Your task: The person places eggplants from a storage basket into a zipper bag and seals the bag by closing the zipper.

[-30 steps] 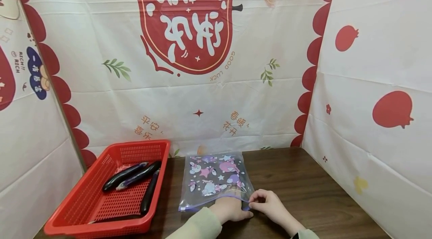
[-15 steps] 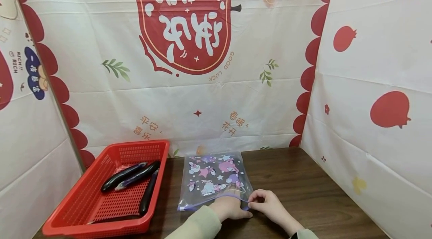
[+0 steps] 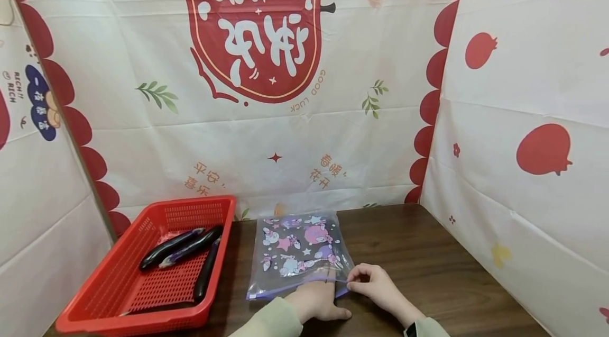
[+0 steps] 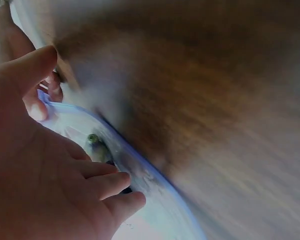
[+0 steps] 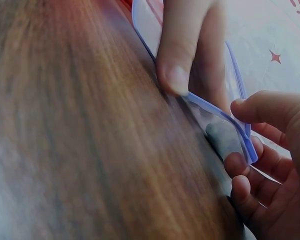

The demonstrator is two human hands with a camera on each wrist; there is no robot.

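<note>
A clear slider zip bag (image 3: 285, 244) with pink, purple and white cartoon prints and a purple zip edge lies on the table, its mouth toward me. My left hand (image 3: 316, 300) reaches into the mouth; its fingers show through the plastic and its thumb stays outside. In the left wrist view those fingers (image 4: 110, 192) are loosely extended, gripping nothing visible. Beside them in the bag shows a dark thing with a greenish, stem-like end (image 4: 93, 140), mostly hidden. My right hand (image 3: 376, 289) pinches the zip edge at the bag's right corner between thumb and fingers.
To the left stands a red perforated basket (image 3: 76, 294) holding several dark purple eggplants (image 3: 206, 268). Dark wood tabletop (image 3: 428, 268) extends to the right. Printed white cloth (image 3: 266, 136) hangs behind and along both sides.
My left hand has drawn back slightly out of the bag mouth toward me. The right hand keeps its pinch at the corner. The head view has shifted slightly.
</note>
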